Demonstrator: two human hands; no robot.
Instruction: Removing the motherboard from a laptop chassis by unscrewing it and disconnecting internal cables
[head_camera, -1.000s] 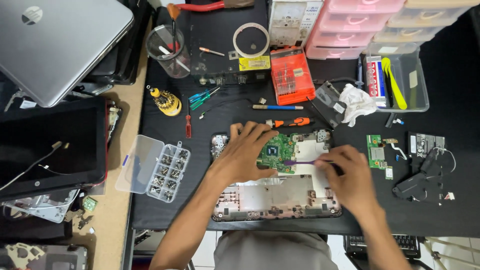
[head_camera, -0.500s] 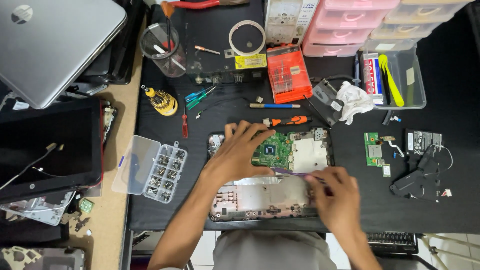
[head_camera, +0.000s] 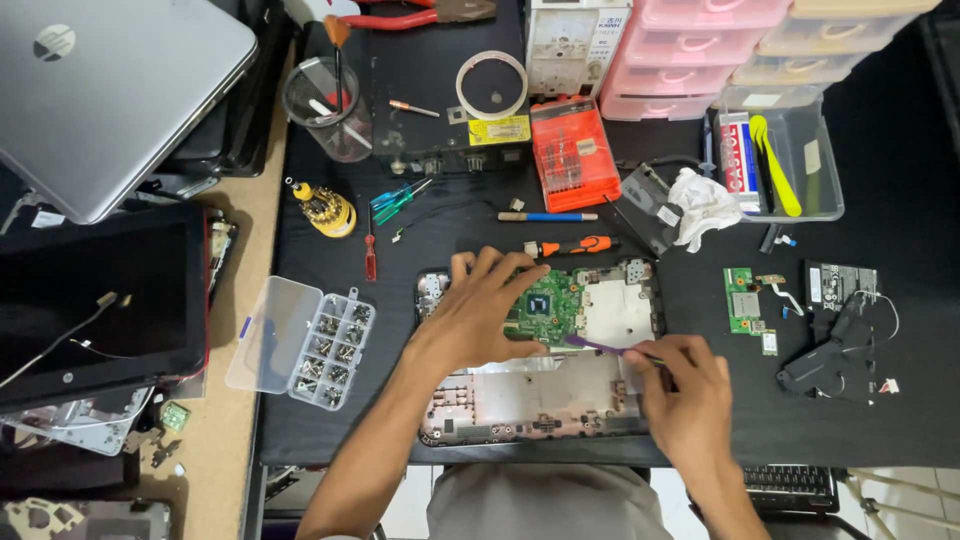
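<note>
An opened laptop base (head_camera: 540, 400) lies on the black mat in front of me, its green motherboard (head_camera: 550, 300) exposed. My left hand (head_camera: 475, 310) rests flat with spread fingers on the left part of the board and chassis. My right hand (head_camera: 685, 390) grips a thin purple pry tool (head_camera: 600, 345), whose tip points left at the lower edge of the motherboard. An orange-handled screwdriver (head_camera: 575, 245) lies just beyond the chassis.
A clear screw organiser (head_camera: 300, 340) sits left of the chassis. A small green circuit board (head_camera: 742, 300) and black parts (head_camera: 835, 340) lie to the right. An orange bit case (head_camera: 573, 155), tape roll (head_camera: 492, 85), a cup of tools (head_camera: 330, 110) and pink drawers (head_camera: 690, 50) line the back. Laptops (head_camera: 100, 100) are stacked left.
My right hand drew back toward me and to the right with the purple tool, then settled near the board's lower edge. The left hand stayed pressed on the board.
</note>
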